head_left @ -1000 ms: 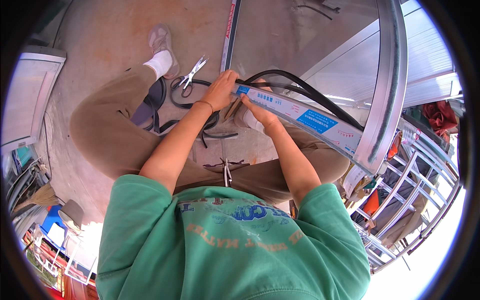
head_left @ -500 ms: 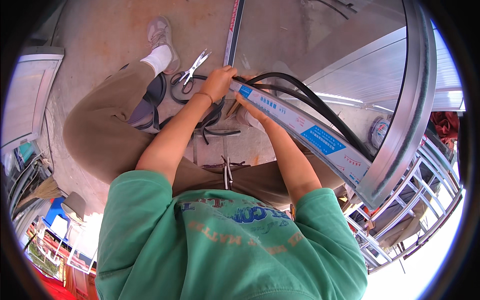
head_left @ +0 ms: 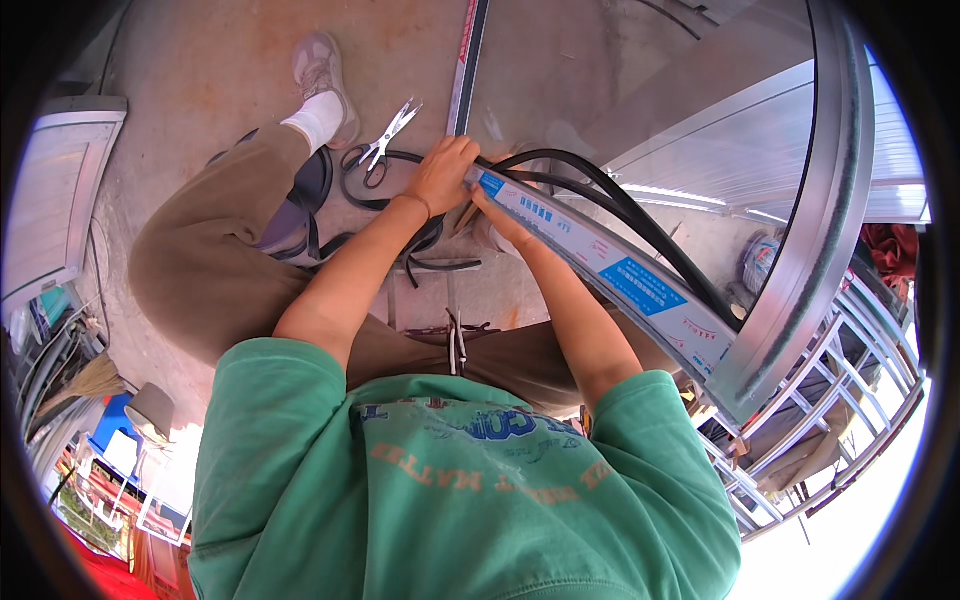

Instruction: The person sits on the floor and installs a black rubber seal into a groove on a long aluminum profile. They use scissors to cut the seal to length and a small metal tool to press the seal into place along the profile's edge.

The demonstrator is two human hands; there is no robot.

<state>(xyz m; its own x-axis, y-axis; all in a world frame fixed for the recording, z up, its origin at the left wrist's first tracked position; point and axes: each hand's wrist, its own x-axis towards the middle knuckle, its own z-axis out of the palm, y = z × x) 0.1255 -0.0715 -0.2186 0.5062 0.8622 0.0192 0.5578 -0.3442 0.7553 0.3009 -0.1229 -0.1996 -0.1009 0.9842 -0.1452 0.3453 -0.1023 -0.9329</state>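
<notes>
Silver metal frame (head_left: 612, 256) stretches from twelve o'clock toward four. At its twelve o'clock corner, the left hand (head_left: 442, 172) has a grip I cannot tell; the right hand (head_left: 503, 216) clasps the bar. Black rubber strip (head_left: 592, 170) loops toward four, apparently unseated there; any seated part is hidden. Scissors (head_left: 386, 142) lie at eleven.

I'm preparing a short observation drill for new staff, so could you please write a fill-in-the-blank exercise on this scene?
The left grip is at the metal frame's ____, where two bars meet.
In the picture, the scissors lie to the ____ of the metal frame.
The strip arching near the metal frame is coloured ____.
The person's shirt is mainly ____.

Missing words: corner; left; black; green.
</notes>
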